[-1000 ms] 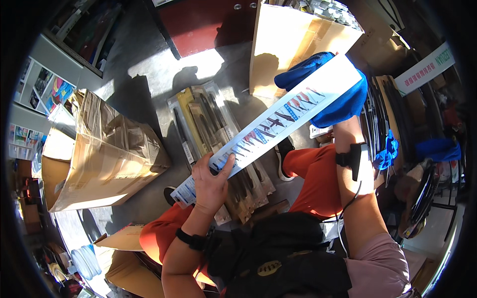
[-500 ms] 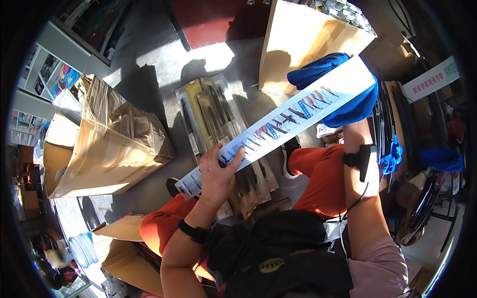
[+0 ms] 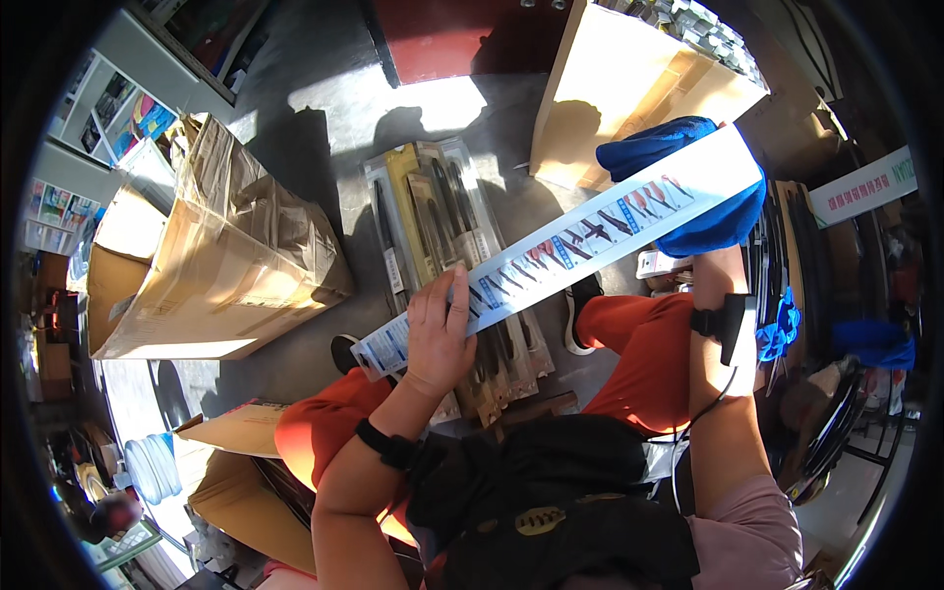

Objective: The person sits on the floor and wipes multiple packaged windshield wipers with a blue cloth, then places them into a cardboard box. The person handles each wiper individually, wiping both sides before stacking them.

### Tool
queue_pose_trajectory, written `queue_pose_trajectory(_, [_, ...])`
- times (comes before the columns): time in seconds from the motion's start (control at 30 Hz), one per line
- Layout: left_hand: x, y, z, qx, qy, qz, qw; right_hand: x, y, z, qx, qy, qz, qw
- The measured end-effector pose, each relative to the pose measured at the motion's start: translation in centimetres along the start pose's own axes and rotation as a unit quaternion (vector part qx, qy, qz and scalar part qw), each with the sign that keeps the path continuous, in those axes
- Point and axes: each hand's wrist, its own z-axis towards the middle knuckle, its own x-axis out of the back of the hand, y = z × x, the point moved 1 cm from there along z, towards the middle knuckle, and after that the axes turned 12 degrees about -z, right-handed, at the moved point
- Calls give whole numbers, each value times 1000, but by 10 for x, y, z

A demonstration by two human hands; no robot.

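A long, narrow white box (image 3: 557, 258) printed with small pictures of wiper blades slants across in front of me, its far right end bright in the sun. My left hand (image 3: 440, 334) lies across its near left part, fingers close together over it; the thumb does not show clearly. Around the far end a blue cloth (image 3: 710, 228) shows on both sides of the box. My right arm reaches into this cloth, which covers my right hand. Below the box, several long clear packs (image 3: 430, 211) with dark wiper-like blades lie on the floor between my feet.
A crumpled open carton (image 3: 221, 280) stands to the left, with another open carton (image 3: 231, 487) nearer. A tall carton (image 3: 615, 93) full of small pieces stands beyond the cloth. At right hang long dark strips (image 3: 762, 236) and a blue bundle (image 3: 777, 324).
My left hand has shifted its hold, with the fingers now reaching farther across the box. The view has tilted slightly, and the box and cloth appear a little lower and to the right.
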Motion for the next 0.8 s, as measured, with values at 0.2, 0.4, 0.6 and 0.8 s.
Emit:
queue_pose_trajectory(0.2, [-1, -1, 0, 17, 1, -13, 1000, -10, 1, 12, -2, -12, 5, 1000])
queue_pose_trajectory(0.4, [-5, -2, -1, 37, 18, 27, 999, -29, 6, 44, -8, -17, 30, 999])
queue_pose_trajectory(0.6, [-10, 2, 5, 38, 40, 34, 998, -37, 9, 92, -19, 8, 64, 998])
queue_pose_trajectory(0.8, [-2, 5, 0, 56, 25, 37, 997, -62, 25, 141, -42, -11, 96, 994])
